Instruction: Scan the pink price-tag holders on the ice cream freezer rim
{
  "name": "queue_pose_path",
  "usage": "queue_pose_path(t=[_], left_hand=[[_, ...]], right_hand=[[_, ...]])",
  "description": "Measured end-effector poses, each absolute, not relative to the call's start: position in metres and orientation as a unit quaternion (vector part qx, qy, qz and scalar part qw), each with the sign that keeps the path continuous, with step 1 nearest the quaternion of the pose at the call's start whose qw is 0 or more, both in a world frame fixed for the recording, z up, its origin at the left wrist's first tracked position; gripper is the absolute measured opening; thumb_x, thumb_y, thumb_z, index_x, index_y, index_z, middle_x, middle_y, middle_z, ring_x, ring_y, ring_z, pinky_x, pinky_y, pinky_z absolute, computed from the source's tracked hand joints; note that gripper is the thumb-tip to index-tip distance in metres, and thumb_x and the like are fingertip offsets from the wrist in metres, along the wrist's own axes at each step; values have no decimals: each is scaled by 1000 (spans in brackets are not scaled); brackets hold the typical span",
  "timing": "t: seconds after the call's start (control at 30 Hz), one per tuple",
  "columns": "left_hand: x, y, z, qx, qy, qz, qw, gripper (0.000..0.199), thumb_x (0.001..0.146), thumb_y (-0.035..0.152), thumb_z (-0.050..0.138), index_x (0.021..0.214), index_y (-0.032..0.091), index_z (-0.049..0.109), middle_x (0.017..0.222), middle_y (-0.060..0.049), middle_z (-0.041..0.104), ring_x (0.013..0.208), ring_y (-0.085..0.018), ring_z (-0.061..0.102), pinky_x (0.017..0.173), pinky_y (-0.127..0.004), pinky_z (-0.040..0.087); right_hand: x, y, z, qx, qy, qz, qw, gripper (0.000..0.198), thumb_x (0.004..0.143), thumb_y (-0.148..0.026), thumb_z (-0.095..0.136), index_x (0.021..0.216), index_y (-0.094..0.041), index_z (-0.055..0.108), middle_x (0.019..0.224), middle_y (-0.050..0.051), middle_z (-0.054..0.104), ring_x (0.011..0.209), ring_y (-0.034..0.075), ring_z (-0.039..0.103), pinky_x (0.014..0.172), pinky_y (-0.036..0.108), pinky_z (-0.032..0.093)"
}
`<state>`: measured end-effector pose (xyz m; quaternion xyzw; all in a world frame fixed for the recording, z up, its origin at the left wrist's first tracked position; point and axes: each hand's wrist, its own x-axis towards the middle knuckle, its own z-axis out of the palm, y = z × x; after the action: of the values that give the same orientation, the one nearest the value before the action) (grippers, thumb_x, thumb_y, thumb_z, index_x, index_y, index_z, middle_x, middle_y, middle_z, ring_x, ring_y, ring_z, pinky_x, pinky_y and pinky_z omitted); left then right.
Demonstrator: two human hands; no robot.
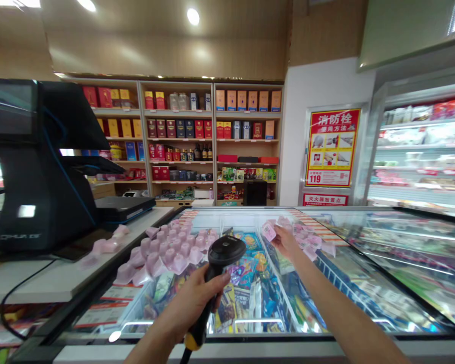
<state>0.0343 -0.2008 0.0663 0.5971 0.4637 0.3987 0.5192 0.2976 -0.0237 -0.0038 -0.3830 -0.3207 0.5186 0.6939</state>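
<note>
My left hand (200, 296) is wrapped round the handle of a black barcode scanner (226, 250), its head tilted up over the glass freezer lid. A cable leaves the yellow-tipped base of its handle. Farther forward, my right hand (286, 243) grips a small pink cup with a printed label (269, 231). Close by that hand lies a loose group of pink cups (307, 237) on the glass. A larger cluster of pink cups (170, 247), most of them upside down, covers the left part of the lid, beyond the scanner.
A black checkout terminal (26, 192) stands on the white counter (34, 285) at left, near a few more pink cups (104, 247). Under the glass are baskets of packaged frozen goods (246, 298). Behind are shelves of boxes (180, 129), a red notice (329, 146) and a lit fridge (424, 151).
</note>
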Motion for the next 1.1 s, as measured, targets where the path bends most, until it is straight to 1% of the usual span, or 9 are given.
queue_pose_path(t=[0.2, 0.43, 0.57, 0.7, 0.77, 0.87, 0.93, 1.0, 1.1], left_hand=[[29, -200, 66, 588, 459, 413, 522, 28, 67, 44, 52, 66, 18, 42, 43, 7, 43, 41, -7, 37, 45, -20, 28], [31, -196, 64, 603, 441, 418, 517, 30, 68, 46, 50, 62, 17, 41, 44, 6, 45, 40, -7, 38, 44, -20, 27], [32, -192, 64, 610, 445, 419, 505, 30, 69, 44, 50, 60, 17, 42, 45, 5, 46, 43, -7, 39, 47, -21, 29], [30, -187, 60, 599, 431, 427, 523, 30, 68, 44, 50, 59, 17, 43, 45, 5, 45, 42, -7, 38, 47, -21, 29], [28, -182, 59, 584, 435, 434, 531, 30, 67, 44, 52, 59, 17, 43, 43, 6, 45, 41, -7, 38, 46, -20, 29], [24, -173, 56, 575, 451, 451, 512, 30, 68, 44, 51, 58, 17, 43, 42, 6, 44, 40, -7, 38, 45, -20, 28], [21, -165, 53, 574, 462, 457, 499, 30, 69, 44, 50, 57, 17, 43, 41, 6, 44, 40, -7, 38, 45, -20, 28], [20, -159, 49, 568, 474, 456, 495, 30, 68, 44, 50, 58, 17, 42, 41, 6, 45, 40, -7, 39, 44, -20, 29], [17, -152, 41, 555, 478, 461, 501, 30, 67, 46, 52, 62, 17, 43, 42, 6, 45, 39, -8, 40, 44, -20, 30]], right_hand=[[285, -22, -10, -324, -288, 585, 686, 12, 61, -16, 59, 71, -20, 53, 55, -4, 60, 54, 10, 56, 53, 21, 44], [281, -23, -11, -298, -294, 590, 690, 14, 61, -15, 60, 72, -20, 53, 58, -4, 61, 56, 10, 57, 55, 21, 45], [279, -23, -12, -300, -284, 583, 700, 14, 60, -14, 60, 71, -19, 53, 56, -4, 60, 54, 10, 56, 53, 21, 44], [275, -20, -15, -314, -307, 562, 701, 17, 57, -17, 60, 72, -19, 53, 56, -4, 58, 53, 10, 55, 53, 22, 44], [270, -18, -20, -364, -344, 520, 692, 20, 58, -20, 59, 76, -19, 53, 54, -5, 56, 50, 10, 53, 52, 22, 44], [258, -11, -32, -491, -423, 393, 652, 27, 60, -24, 54, 86, -17, 54, 54, -4, 55, 49, 12, 53, 52, 25, 43], [247, -5, -40, -563, -485, 275, 610, 28, 61, -23, 51, 88, -15, 56, 63, 1, 60, 58, 15, 57, 59, 28, 44], [235, 2, -46, -605, -538, 165, 564, 27, 62, -20, 49, 87, -14, 58, 77, 7, 63, 73, 19, 59, 70, 31, 43], [215, 13, -48, -636, -580, 84, 502, 28, 66, -18, 45, 90, -14, 59, 90, 10, 64, 85, 21, 57, 79, 32, 40]])
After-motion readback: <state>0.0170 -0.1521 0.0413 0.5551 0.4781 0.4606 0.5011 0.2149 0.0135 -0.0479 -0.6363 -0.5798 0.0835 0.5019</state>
